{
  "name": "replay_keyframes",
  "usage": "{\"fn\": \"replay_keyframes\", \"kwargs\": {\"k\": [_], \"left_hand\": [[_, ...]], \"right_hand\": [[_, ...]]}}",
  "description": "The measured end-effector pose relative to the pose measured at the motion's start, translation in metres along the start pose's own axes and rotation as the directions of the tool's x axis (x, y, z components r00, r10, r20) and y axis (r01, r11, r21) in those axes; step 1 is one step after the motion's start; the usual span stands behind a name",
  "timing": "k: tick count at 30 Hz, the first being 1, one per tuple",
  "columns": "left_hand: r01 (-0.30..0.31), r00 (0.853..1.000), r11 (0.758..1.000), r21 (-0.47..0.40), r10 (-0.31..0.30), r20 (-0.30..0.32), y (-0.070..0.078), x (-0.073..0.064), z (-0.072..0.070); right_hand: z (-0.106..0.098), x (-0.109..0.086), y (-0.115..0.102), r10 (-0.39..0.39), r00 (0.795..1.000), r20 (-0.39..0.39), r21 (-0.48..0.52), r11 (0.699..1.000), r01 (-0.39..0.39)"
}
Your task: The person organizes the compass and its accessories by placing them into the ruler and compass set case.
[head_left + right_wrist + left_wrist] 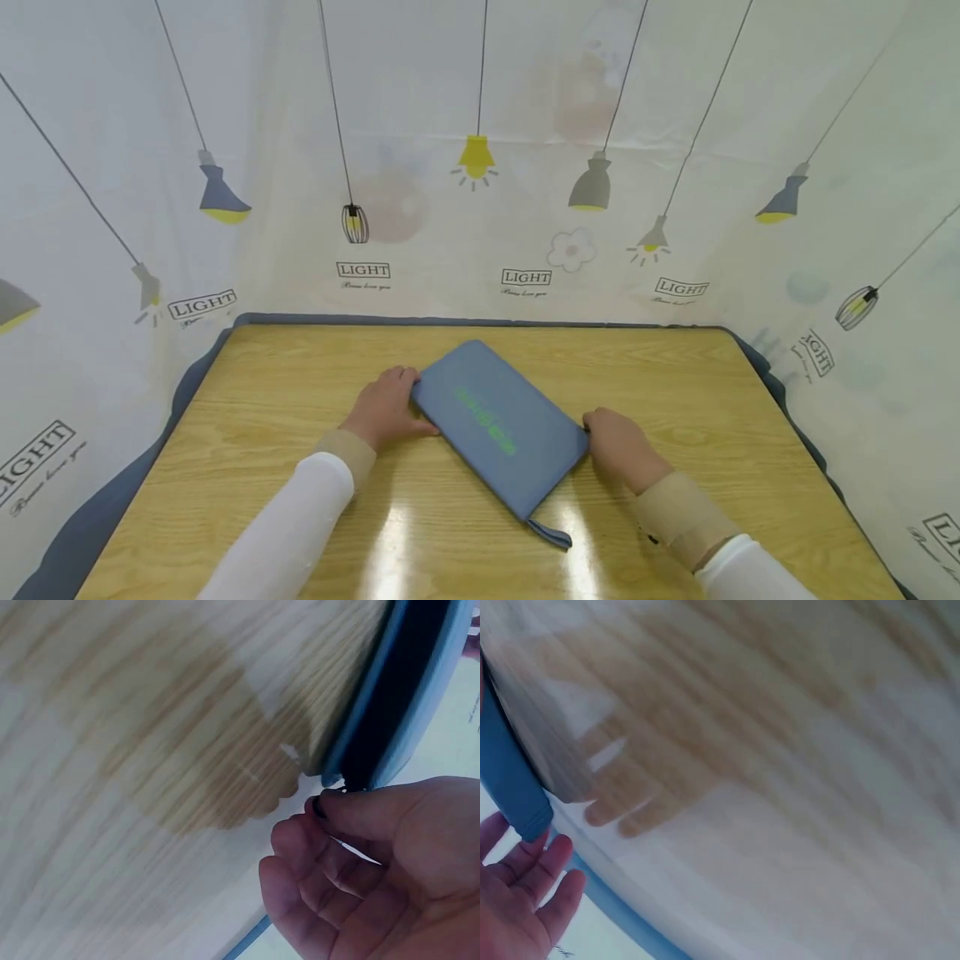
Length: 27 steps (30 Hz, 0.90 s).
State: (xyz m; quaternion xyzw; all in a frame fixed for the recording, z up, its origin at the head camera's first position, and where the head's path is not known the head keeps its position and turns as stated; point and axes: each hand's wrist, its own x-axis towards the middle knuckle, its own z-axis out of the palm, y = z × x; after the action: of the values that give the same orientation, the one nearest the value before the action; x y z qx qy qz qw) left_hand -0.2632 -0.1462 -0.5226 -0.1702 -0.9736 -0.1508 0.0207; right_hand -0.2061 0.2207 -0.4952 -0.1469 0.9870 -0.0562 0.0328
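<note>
A flat blue zippered pouch with green lettering lies slantwise on the table in the head view. From its near corner sticks out a blue strap. My left hand rests at the pouch's left corner, thumb spread apart along the edge; in the left wrist view its fingers touch that corner. At the right corner, my right hand pinches a small dark zipper pull between thumb and forefinger, seen in the right wrist view. The dark zipper runs along the pouch's side there.
The wood-grain table has a glossy top that reflects the hands and light. A pale curtain printed with hanging lamps surrounds its back and sides. Dark blue edging runs around the table's rim.
</note>
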Motion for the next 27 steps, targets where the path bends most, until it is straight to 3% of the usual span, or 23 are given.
{"fn": "replay_keyframes", "kwargs": {"k": [3, 10, 20, 27], "left_hand": [[0.003, 1.0, 0.999, 0.038, -0.003, -0.002, 0.001, -0.001, 0.0], [0.099, 0.994, 0.994, 0.055, -0.101, 0.046, 0.015, -0.003, -0.003], [0.207, 0.977, 0.978, 0.039, -0.205, -0.049, 0.047, -0.024, -0.008], [0.27, 0.963, 0.96, 0.068, -0.269, -0.024, 0.053, -0.026, -0.009]], "right_hand": [[0.001, 0.0, 0.005, -0.002, 1.0, -0.017, -0.015, 1.0, 0.001], [0.004, 0.0, 0.006, -0.001, 0.999, -0.048, 0.005, 1.0, 0.001], [0.009, -0.01, -0.014, -0.057, 0.998, -0.035, -0.009, 0.998, 0.057], [0.006, -0.014, -0.02, -0.049, 0.998, -0.035, -0.014, 0.999, 0.049]]}}
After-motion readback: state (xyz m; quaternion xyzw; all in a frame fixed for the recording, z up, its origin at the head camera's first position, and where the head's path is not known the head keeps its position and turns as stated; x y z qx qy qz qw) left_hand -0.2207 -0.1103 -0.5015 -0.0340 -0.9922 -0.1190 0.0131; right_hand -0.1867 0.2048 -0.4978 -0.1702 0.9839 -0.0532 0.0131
